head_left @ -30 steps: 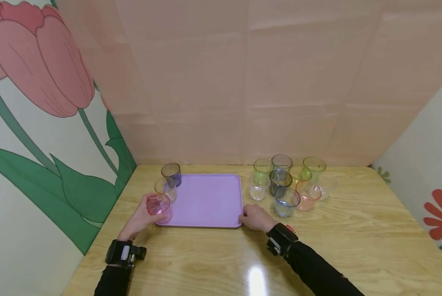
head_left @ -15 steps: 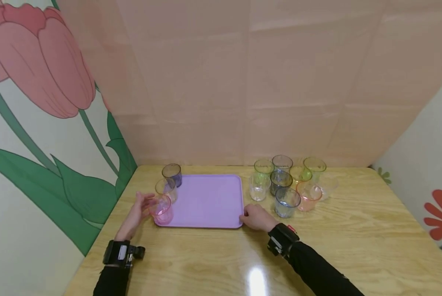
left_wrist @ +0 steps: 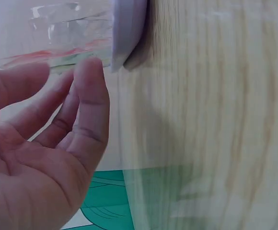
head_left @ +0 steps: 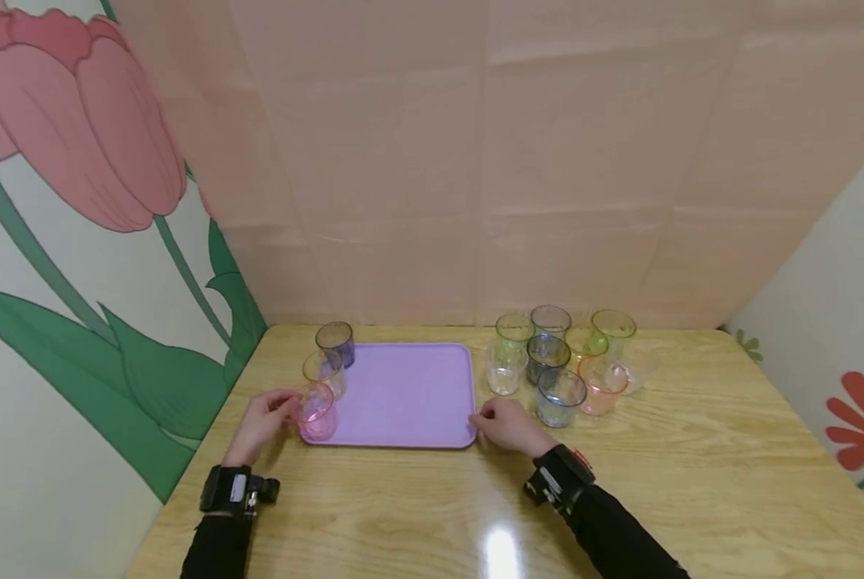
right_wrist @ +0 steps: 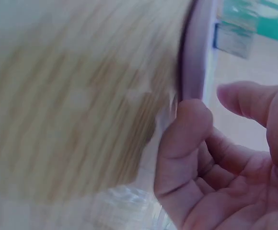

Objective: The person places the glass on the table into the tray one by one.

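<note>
Step in hand, as judged: settling of a pink, transparent, round-mouthed tumbler (head_left: pixel 317 418), upright at the front left corner of a purple, rectangular, low-rimmed tray (head_left: pixel 410 394). Along the left edge, toward the back left corner: a pale amber-rimmed transparent tumbler (head_left: pixel 329 376), then a smoky blue-grey transparent tumbler (head_left: pixel 341 352), both upright. Left hand (head_left: pixel 261 420): fingers loosely bent, tips at the pink tumbler's left side, no wrap around the wall; thumb and forefinger tips apart in the left wrist view, contact probable. Right hand (head_left: pixel 507 425): forefinger bent against the rim near the front right corner, thumb clear of it, no firm grip evident. Beyond the right edge, on a pale wood-grain table (head_left: pixel 403 515): a close group of upright tinted and clear tumblers (head_left: pixel 550 362). Next move, as judged: a slight nudge or clean withdrawal of the left fingers, without tipping the pink tumbler. Compared with half a second earlier: left fingers, then spread near the tumbler's mouth, now drawn together lower; no evident shift of tray or tumblers.
</note>
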The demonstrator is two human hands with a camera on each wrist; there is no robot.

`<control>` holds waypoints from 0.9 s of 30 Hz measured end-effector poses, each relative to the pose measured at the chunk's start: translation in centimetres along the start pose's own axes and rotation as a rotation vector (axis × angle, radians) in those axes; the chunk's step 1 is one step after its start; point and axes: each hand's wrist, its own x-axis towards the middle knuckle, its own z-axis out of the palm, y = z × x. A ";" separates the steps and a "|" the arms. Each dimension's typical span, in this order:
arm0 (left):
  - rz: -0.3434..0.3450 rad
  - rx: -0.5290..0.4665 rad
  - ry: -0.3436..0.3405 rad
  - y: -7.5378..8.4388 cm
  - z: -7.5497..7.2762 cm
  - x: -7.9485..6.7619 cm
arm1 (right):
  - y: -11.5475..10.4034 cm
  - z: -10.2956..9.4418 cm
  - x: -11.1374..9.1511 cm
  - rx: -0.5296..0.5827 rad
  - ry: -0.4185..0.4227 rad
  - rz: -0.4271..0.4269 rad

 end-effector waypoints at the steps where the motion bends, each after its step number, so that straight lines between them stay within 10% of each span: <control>1: 0.002 0.002 -0.009 -0.2 -0.1 0.1 | 0.1 0.0 0.0 0.019 0.012 0.006; 18: -0.042 0.003 0.006 -1.1 0.2 1.8 | 0.1 -4.9 -2.3 0.371 0.301 0.067; 27: -0.053 0.030 -0.010 -1.0 0.2 1.8 | 2.5 -7.8 -3.2 0.019 0.617 0.052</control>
